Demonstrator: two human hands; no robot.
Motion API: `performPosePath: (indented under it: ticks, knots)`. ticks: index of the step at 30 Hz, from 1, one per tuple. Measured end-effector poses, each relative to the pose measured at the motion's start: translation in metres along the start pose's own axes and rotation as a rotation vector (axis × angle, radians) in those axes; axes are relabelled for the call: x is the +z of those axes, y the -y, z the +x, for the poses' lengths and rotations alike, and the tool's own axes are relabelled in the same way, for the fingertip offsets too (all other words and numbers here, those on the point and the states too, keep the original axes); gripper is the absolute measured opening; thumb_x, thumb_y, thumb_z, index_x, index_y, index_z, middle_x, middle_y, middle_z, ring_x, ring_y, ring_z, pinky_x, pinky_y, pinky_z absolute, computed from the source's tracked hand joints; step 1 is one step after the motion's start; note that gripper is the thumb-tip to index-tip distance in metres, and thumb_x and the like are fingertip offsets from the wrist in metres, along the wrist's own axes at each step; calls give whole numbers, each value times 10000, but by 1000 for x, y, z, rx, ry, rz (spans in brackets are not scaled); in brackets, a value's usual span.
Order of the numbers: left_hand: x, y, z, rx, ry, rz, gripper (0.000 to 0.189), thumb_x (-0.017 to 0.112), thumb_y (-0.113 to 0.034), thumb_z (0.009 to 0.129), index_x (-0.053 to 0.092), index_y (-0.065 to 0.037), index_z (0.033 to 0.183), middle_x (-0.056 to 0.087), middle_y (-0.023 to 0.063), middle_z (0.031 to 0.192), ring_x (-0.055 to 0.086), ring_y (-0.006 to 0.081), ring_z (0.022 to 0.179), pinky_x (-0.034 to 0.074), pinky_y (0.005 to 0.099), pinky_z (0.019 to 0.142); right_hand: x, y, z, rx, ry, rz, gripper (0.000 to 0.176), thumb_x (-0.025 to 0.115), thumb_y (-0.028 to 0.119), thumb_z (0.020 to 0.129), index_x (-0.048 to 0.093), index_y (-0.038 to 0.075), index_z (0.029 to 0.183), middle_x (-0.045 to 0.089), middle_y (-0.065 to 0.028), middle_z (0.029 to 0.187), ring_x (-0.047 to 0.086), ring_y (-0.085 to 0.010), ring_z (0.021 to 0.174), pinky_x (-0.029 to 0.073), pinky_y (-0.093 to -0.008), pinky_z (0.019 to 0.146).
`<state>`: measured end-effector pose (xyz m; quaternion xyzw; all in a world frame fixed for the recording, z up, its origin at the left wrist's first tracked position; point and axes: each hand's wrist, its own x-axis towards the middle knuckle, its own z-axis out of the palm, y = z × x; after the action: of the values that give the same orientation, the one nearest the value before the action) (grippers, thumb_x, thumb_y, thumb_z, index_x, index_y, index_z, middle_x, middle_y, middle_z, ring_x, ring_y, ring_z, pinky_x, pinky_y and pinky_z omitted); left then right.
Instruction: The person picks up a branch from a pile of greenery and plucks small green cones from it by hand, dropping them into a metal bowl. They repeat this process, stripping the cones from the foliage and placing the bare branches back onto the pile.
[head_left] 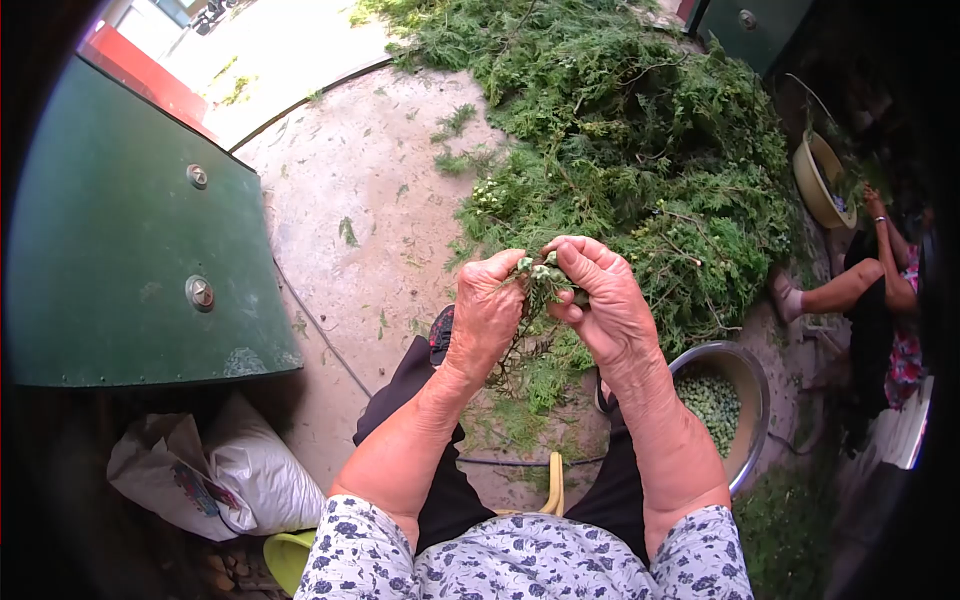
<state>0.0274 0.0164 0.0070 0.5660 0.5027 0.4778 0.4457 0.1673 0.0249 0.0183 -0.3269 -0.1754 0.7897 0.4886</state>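
A small green conifer sprig with pale, knobbly seed cones is held up between my two hands, above my knees. My left hand is closed around its stem side, and thin brown twigs hang down below the fist. My right hand pinches at the cones on the sprig with thumb and fingers. Beside my right forearm stands a metal basin holding a heap of picked green cones.
A large pile of cut conifer branches covers the floor ahead. Green metal doors stand at left, above white sacks. At right another person sits near a beige basin. A cable crosses the floor.
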Motion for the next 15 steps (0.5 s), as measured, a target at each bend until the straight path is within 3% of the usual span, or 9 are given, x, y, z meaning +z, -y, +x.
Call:
performPosePath:
  ticks: [2, 9, 11, 14, 15]
  knots:
    - [0, 2, 0, 9, -12, 67, 66, 539, -16, 814, 579, 28, 843, 539, 49, 603, 451, 67, 588, 380, 267, 505, -2, 1, 1, 12, 20, 21, 125, 600, 131, 851, 603, 13, 893, 570, -2, 710, 469, -43, 499, 361, -152, 401]
    - [1, 5, 0, -99, -6, -88, 61, 536, 5, 793, 571, 37, 831, 537, 85, 602, 463, 92, 567, 389, 279, 510, -3, -2, 2, 19, 54, 67, 130, 585, 140, 863, 595, 20, 911, 562, -9, 703, 508, -64, 542, 370, -176, 403]
    - [3, 5, -1, 10, -131, 118, 128, 488, -57, 855, 592, -9, 797, 533, -21, 626, 438, 44, 598, 379, 236, 524, 0, -2, 0, 4, 44, 77, 134, 578, 154, 869, 594, 27, 909, 564, -12, 711, 518, -74, 550, 374, -185, 405]
    - [-1, 3, 2, 55, -166, 186, 146, 471, -41, 844, 613, -9, 853, 574, -2, 640, 473, 54, 613, 406, 250, 547, 1, -1, -1, -4, 86, 6, 150, 566, 188, 880, 584, 44, 921, 563, -14, 733, 529, -91, 560, 382, -201, 410]
    - [-1, 3, 2, 71, -160, 224, 156, 482, -26, 825, 617, -3, 899, 597, 45, 649, 498, 68, 625, 425, 267, 569, 2, -1, -2, 12, 73, -14, 159, 562, 199, 882, 576, 49, 932, 563, -14, 746, 531, -92, 558, 381, -200, 407]
